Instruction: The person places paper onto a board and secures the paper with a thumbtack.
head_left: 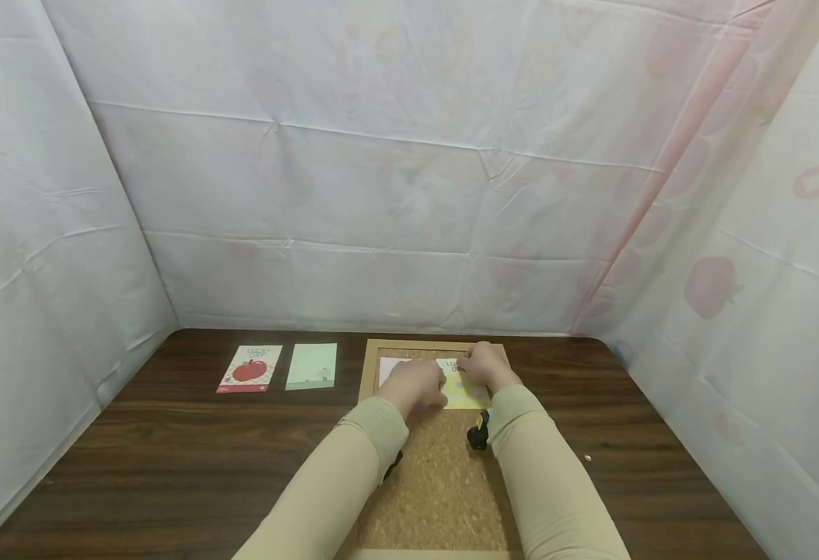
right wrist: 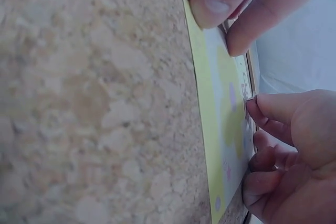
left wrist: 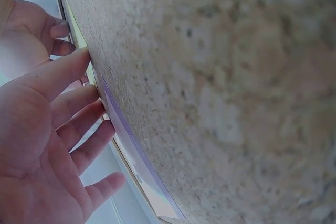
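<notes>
A wood-framed cork board (head_left: 444, 482) lies on the table, with a yellow card (head_left: 467, 398) and a pale lilac-edged card (left wrist: 131, 142) side by side near its far edge. My left hand (head_left: 416, 383) is over the place where the cards meet. Its thumb (right wrist: 210, 11) presses the yellow card's near left corner, fingers fairly straight. At the yellow card's lettered top edge is my right hand (head_left: 482, 365). Between its thumb and curled forefinger it pinches a tiny dark object (right wrist: 252, 99), too small to identify. The left hand hides part of the lilac-edged card.
To the left on the dark wood table (head_left: 171, 474) lie a card with a red apple (head_left: 250, 370) and a mint-green card (head_left: 311, 365). A tiny pale bit (head_left: 587, 458) is on the right. White printed sheeting (head_left: 381, 194) walls in the back and sides.
</notes>
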The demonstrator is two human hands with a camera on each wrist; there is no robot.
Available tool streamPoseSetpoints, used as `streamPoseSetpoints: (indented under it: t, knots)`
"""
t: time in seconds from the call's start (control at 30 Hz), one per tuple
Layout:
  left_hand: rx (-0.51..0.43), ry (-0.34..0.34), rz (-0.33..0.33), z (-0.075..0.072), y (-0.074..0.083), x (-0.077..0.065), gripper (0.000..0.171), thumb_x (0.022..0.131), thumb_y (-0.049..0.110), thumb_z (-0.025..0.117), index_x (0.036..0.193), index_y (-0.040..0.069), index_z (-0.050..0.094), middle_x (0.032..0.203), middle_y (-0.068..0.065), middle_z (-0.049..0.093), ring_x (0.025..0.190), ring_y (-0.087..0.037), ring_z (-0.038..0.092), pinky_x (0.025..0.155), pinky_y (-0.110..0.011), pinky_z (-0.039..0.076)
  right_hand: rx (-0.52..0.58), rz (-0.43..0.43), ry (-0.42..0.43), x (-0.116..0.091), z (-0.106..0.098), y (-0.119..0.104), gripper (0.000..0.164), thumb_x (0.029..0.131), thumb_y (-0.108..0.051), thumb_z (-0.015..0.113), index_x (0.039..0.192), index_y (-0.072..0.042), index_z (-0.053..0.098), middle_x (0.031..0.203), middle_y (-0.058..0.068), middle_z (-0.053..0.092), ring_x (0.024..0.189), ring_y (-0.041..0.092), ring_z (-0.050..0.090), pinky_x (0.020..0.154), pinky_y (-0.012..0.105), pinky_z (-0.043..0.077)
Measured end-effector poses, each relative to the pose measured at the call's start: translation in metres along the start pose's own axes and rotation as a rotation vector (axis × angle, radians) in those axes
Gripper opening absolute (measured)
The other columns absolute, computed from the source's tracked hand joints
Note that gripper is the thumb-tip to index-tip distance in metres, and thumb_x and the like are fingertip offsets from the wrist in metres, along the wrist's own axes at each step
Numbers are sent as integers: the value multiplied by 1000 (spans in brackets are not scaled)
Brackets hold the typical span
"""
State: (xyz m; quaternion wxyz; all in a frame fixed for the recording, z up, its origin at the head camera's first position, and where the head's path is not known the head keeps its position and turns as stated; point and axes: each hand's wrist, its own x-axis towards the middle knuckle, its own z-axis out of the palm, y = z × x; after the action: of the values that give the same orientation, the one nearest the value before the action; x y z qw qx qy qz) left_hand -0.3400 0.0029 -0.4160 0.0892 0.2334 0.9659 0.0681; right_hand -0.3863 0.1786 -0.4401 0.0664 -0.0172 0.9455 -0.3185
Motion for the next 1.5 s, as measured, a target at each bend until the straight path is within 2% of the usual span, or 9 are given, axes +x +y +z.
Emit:
streamPoseSetpoints:
  t: [0.2, 0.27, 0.33, 0.43, 0.57, 0.63, 0.7, 1.03, 1.5]
  knots:
    - [4, -5, -5, -1, 0, -1, 19, 91, 38, 75, 96, 20, 74, 98, 7, 68, 83, -15, 57, 80, -41, 49, 4, 6, -8, 1, 1, -2, 48, 102, -18, 58, 57, -13, 42, 53, -2, 35, 45, 11, 32, 42, 25, 31]
    - [5, -2, -8, 0, 0, -1, 25, 91, 38, 76, 108, 21, 76, 111, 8, 69, 91, -15, 60, 86, -43, 51, 0, 11, -8, 2, 1, -1, 48, 102, -18, 58, 57, -13, 42, 53, -2, 35, 45, 11, 32, 42, 25, 31]
    - [5, -1, -8, 1, 0, -1, 29, 91, 38, 75, 114, 21, 76, 115, 8, 69, 96, -17, 61, 89, -44, 51, -7, 19, -8, 3, 1, -1, 48, 102, -19, 58, 57, -13, 43, 53, -3, 36, 46, 11, 33, 43, 25, 31]
    - [7, 7, -9, 1, 0, -1, 35, 90, 38, 76, 122, 22, 75, 117, 9, 69, 95, -15, 60, 92, -45, 50, -21, 17, -5, 3, 1, 0, 47, 103, -19, 57, 58, -13, 43, 53, -2, 36, 46, 11, 33, 43, 25, 30]
    - [9, 11, -3, -1, 2, -2, 20, 91, 36, 75, 90, 16, 73, 87, 5, 65, 77, -15, 54, 79, -40, 49, -17, 8, -3, 2, 0, -1, 48, 103, -17, 57, 57, -13, 42, 52, -3, 34, 45, 11, 31, 43, 25, 30]
    - [8, 13, 3, -2, 2, -3, 28, 91, 35, 75, 75, 15, 62, 74, 4, 58, 71, -14, 51, 73, -38, 47, -7, 7, -3, 1, 0, -1, 49, 103, -16, 57, 56, -13, 41, 51, -3, 33, 45, 11, 28, 43, 25, 29]
    - [7, 16, 8, -2, 2, -4, 37, 91, 34, 74, 68, 15, 53, 68, 2, 53, 66, -14, 50, 69, -36, 44, 4, 3, -3, 1, 0, -2, 50, 103, -15, 57, 55, -13, 41, 51, -3, 32, 45, 11, 26, 42, 26, 29]
    - [8, 14, 4, -2, 1, -5, 39, 91, 34, 74, 67, 16, 49, 69, 3, 52, 68, -14, 51, 69, -36, 44, -18, 11, -5, 3, 2, -1, 47, 104, -18, 55, 60, -13, 41, 52, -3, 32, 45, 10, 27, 43, 26, 30]
    - [1, 14, 1, 0, 1, -4, 38, 92, 35, 74, 68, 16, 51, 69, 4, 53, 68, -14, 51, 69, -36, 44, -2, 9, 9, 2, 3, 2, 49, 101, -17, 57, 56, -13, 40, 49, -3, 30, 43, 11, 24, 41, 27, 27]
